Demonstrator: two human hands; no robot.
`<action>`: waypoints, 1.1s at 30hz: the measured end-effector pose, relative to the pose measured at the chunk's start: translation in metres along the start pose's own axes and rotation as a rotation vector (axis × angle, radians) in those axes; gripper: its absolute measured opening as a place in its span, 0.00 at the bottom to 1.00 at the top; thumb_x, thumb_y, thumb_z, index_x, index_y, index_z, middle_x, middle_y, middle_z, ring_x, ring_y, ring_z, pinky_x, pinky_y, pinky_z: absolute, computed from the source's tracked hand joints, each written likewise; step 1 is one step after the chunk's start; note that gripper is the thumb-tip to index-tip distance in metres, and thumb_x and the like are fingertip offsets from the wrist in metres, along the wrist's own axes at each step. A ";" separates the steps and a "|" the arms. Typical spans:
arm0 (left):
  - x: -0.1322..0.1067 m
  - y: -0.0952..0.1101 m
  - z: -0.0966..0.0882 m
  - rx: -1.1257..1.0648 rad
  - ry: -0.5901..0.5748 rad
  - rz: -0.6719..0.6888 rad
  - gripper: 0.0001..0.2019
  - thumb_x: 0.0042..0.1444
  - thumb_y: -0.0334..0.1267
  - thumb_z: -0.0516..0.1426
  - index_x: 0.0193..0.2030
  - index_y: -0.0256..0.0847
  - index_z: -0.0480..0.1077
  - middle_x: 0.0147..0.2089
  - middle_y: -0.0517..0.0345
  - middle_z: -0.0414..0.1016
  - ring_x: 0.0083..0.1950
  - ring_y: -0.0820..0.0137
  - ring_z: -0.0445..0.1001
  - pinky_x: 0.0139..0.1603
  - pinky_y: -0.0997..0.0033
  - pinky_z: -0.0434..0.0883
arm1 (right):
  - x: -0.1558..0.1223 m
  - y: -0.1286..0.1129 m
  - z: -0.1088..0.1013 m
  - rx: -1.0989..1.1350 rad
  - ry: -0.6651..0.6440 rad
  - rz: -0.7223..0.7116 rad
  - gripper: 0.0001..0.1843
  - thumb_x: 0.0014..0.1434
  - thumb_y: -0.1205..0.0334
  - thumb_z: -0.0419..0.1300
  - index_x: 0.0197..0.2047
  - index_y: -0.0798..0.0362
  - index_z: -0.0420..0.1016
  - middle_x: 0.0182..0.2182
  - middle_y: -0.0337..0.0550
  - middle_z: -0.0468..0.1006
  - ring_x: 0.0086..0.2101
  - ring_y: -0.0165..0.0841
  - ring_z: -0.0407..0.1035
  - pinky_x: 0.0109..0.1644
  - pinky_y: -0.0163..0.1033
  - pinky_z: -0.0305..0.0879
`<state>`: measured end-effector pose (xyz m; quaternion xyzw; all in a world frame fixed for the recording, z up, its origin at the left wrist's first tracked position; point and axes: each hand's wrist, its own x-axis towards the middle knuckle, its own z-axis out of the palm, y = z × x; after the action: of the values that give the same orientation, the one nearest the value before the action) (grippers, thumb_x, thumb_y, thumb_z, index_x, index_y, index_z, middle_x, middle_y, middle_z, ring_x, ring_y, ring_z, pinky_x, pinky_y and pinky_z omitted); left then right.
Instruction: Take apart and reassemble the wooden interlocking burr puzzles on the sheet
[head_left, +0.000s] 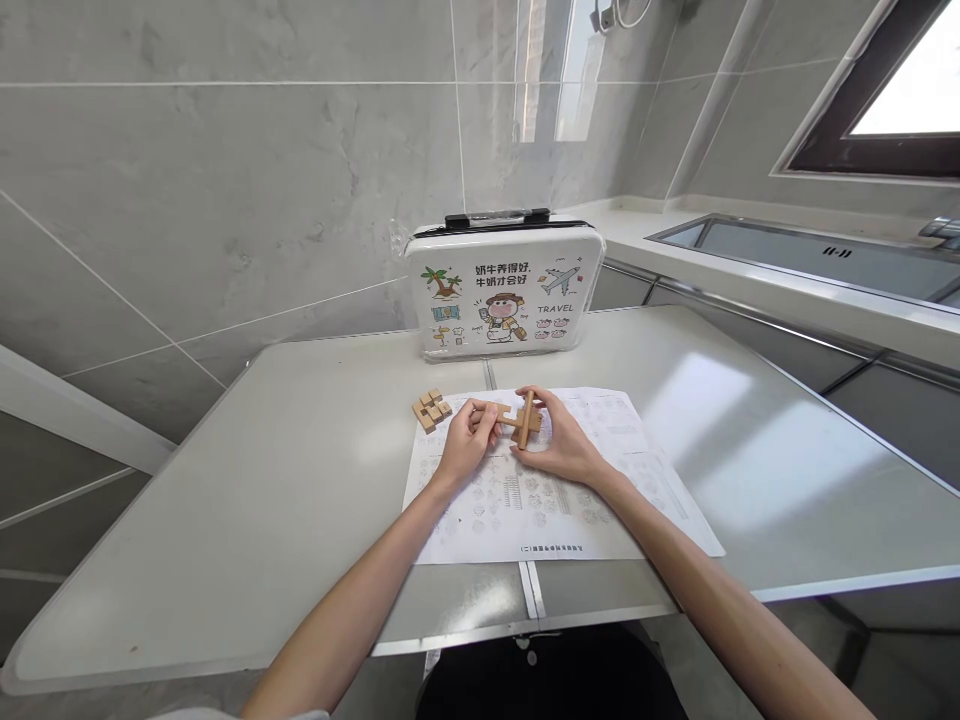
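My left hand (472, 437) pinches a notched wooden puzzle piece (502, 410) between thumb and fingers. Opposite it, my right hand (559, 440) grips several wooden pieces fitted together (527, 422), one of them a bar standing crosswise. The notched end of the left piece meets or overlaps this assembly; whether they touch is hard to tell. Both hands are just above a printed instruction sheet (502, 510) covered in small diagrams. Left of my left hand, a small cluster of notched wooden blocks (431, 410) lies by the sheet's upper left corner.
A folding table (300, 500) with a pale top and a centre seam carries everything. At its back stands a white cartoon-printed suitcase (510, 300) in clear plastic, against a grey tiled wall (225, 180). A counter with a metal sink (810, 260) runs along the right.
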<state>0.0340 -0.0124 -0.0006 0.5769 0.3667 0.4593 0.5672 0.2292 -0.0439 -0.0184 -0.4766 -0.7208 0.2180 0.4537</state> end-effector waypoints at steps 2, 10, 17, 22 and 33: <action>0.001 0.000 -0.001 0.005 0.000 0.006 0.18 0.64 0.56 0.62 0.39 0.42 0.68 0.28 0.62 0.72 0.25 0.76 0.65 0.27 0.75 0.62 | 0.001 0.000 -0.001 0.000 -0.002 0.001 0.44 0.49 0.59 0.71 0.67 0.44 0.59 0.63 0.48 0.69 0.56 0.48 0.70 0.64 0.56 0.68; 0.002 0.003 -0.002 0.028 0.054 0.060 0.18 0.64 0.55 0.61 0.37 0.42 0.68 0.27 0.62 0.71 0.25 0.76 0.65 0.27 0.75 0.62 | 0.003 -0.005 -0.005 0.005 0.033 0.022 0.41 0.51 0.60 0.69 0.65 0.45 0.59 0.62 0.49 0.70 0.56 0.49 0.70 0.64 0.55 0.67; 0.005 0.000 -0.003 0.026 0.063 0.048 0.18 0.63 0.55 0.62 0.36 0.42 0.68 0.27 0.63 0.71 0.26 0.76 0.66 0.28 0.75 0.64 | 0.003 -0.006 -0.005 0.051 0.012 -0.003 0.41 0.51 0.64 0.68 0.66 0.44 0.59 0.63 0.48 0.68 0.56 0.47 0.70 0.62 0.53 0.69; 0.005 0.000 -0.003 0.046 0.066 0.063 0.18 0.64 0.55 0.61 0.37 0.42 0.67 0.27 0.62 0.72 0.26 0.76 0.65 0.28 0.75 0.64 | 0.004 -0.007 -0.005 0.024 0.059 0.029 0.41 0.50 0.63 0.69 0.65 0.44 0.60 0.61 0.48 0.70 0.56 0.48 0.70 0.63 0.55 0.69; 0.007 0.007 -0.006 0.064 0.072 0.086 0.20 0.62 0.58 0.62 0.36 0.42 0.69 0.27 0.61 0.71 0.27 0.73 0.66 0.29 0.73 0.65 | 0.005 -0.011 -0.006 0.010 0.088 0.041 0.40 0.50 0.63 0.68 0.65 0.43 0.60 0.62 0.48 0.71 0.55 0.48 0.71 0.60 0.55 0.70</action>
<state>0.0299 -0.0049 0.0072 0.5933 0.3763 0.4917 0.5144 0.2280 -0.0455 -0.0052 -0.4982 -0.6892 0.2097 0.4825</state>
